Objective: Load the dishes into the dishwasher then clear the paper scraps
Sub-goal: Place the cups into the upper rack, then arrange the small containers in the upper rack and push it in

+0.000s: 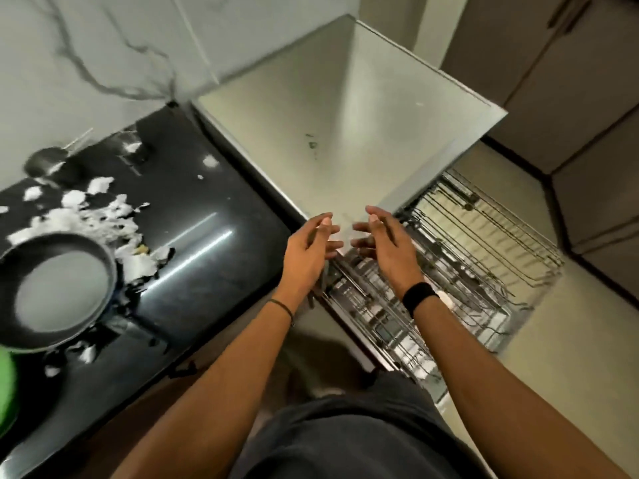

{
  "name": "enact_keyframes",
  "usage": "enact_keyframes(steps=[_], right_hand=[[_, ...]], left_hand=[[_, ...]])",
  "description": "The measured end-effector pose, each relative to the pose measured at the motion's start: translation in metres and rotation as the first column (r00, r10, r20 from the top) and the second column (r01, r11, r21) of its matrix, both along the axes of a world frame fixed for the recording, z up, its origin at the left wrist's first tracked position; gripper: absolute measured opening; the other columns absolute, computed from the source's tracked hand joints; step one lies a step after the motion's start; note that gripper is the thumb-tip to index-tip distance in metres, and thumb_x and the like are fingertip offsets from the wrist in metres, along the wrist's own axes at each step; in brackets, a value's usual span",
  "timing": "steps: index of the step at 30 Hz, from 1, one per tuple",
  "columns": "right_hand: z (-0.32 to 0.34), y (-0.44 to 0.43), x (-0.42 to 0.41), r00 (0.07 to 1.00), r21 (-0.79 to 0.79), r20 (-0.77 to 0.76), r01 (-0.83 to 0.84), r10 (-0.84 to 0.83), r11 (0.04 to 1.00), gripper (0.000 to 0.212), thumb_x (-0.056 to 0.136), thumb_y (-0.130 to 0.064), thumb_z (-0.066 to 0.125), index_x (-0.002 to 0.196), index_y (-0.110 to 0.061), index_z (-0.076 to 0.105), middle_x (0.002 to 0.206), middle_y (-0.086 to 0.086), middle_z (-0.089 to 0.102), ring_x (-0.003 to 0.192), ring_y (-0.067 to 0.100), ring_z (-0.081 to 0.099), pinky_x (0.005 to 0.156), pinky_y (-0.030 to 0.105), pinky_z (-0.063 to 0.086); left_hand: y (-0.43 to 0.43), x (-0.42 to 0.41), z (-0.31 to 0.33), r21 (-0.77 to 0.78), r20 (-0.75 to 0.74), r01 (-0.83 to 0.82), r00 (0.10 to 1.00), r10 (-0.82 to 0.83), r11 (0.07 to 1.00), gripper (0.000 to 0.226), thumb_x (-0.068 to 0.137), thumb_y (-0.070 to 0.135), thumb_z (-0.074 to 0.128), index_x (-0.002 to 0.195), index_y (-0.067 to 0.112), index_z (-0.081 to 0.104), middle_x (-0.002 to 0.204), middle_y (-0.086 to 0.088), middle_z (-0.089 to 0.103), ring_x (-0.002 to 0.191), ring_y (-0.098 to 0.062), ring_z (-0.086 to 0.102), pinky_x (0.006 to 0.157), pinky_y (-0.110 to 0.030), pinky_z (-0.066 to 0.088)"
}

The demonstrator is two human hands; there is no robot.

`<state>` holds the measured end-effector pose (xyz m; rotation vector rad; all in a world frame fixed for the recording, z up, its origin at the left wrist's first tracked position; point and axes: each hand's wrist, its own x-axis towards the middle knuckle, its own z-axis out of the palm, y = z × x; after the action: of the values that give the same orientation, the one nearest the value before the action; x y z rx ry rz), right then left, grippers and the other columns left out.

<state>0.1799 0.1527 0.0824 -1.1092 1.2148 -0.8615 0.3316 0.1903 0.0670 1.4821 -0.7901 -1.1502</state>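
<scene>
Both empty hands (340,242) hover above the pulled-out dishwasher rack (466,271)

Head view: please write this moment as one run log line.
left hand: open, empty | right hand: open, empty | rack: pulled out | pan: on counter | paper scraps: uncleared

head cam — looks steeply down | close over counter (193,216) and pulled-out rack (484,243) | single view

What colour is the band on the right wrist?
Black, a plain wristband, clearest in the head view just behind the right hand.
</scene>
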Motion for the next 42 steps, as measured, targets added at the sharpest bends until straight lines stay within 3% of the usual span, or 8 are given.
enact_keyframes(steps=[12,22,29,33,35,39,42], right_hand=[[0.025,-0.011,0.162,0.928,-0.135,-0.082,-0.372,0.363,0.918,0.033,0.107,-0.022,0.048,0.140,-0.019,0.054,0.122,0.001,0.068,0.096,0.015,0.074,0.079,0.028,0.060],[0.022,-0.078,0.282,0.822,-0.166,-0.073,-0.568,0.565,0.806,0.037,0.104,-0.021,0.057,0.141,-0.020,0.053,0.120,-0.001,0.068,0.095,0.012,0.073,0.083,0.027,0.060],[0.011,-0.135,0.353,0.722,-0.191,-0.122,-0.690,0.681,0.698,0.041,0.100,-0.019,0.063,0.140,-0.021,0.054,0.121,0.003,0.068,0.093,0.013,0.074,0.082,0.026,0.059],[0.004,-0.155,0.389,0.652,-0.222,-0.250,-0.758,0.715,0.614,0.038,0.097,-0.021,0.065,0.135,-0.025,0.059,0.118,0.000,0.067,0.088,0.017,0.073,0.086,0.040,0.060],[-0.001,-0.161,0.406,0.590,-0.259,-0.427,-0.806,0.685,0.532,0.038,0.097,-0.025,0.065,0.134,-0.028,0.060,0.125,-0.001,0.061,0.086,0.015,0.070,0.090,0.040,0.058],[-0.011,-0.168,0.441,0.410,-0.257,-0.729,-0.906,0.547,0.336,0.044,0.098,-0.029,0.060,0.142,-0.029,0.052,0.144,0.003,0.042,0.116,0.031,0.058,0.098,0.045,0.051],[-0.015,-0.171,0.461,0.319,-0.194,-0.819,-0.936,0.477,0.294,0.045,0.099,-0.028,0.057,0.143,-0.024,0.049,0.144,0.011,0.043,0.125,0.038,0.049,0.096,0.045,0.047]], left_hand=[[0.039,0.148,0.030,-0.046,-0.003,-0.337,0.942,0.337,0.941,0.031,0.107,0.032,0.050,0.132,0.017,0.063,0.119,-0.006,0.072,0.095,-0.024,0.076,0.083,-0.035,0.062],[-0.001,0.239,0.032,-0.052,0.027,-0.546,0.836,0.548,0.836,0.031,0.107,0.028,0.052,0.131,0.012,0.063,0.122,-0.010,0.070,0.094,-0.030,0.076,0.084,-0.044,0.060],[-0.038,0.288,0.037,-0.050,0.082,-0.649,0.755,0.651,0.759,0.030,0.108,0.025,0.051,0.131,0.009,0.061,0.121,-0.005,0.066,0.080,-0.016,0.076,0.073,-0.030,0.060],[-0.049,0.307,0.038,-0.032,0.108,-0.693,0.714,0.692,0.720,0.032,0.108,0.026,0.050,0.132,0.008,0.061,0.119,-0.004,0.067,0.081,-0.016,0.076,0.072,-0.030,0.060],[-0.052,0.315,0.037,-0.027,0.110,-0.710,0.697,0.708,0.703,0.031,0.108,0.026,0.050,0.132,0.009,0.061,0.122,-0.006,0.067,0.085,-0.020,0.076,0.077,-0.035,0.061],[-0.056,0.325,0.034,-0.024,0.149,-0.727,0.676,0.722,0.686,0.028,0.107,0.026,0.051,0.130,0.013,0.063,0.118,-0.002,0.068,0.088,-0.022,0.077,0.080,-0.036,0.062],[-0.056,0.326,0.032,0.001,0.167,-0.730,0.674,0.720,0.683,0.028,0.107,0.024,0.052,0.130,0.013,0.063,0.118,-0.003,0.068,0.089,-0.022,0.077,0.080,-0.038,0.062]])
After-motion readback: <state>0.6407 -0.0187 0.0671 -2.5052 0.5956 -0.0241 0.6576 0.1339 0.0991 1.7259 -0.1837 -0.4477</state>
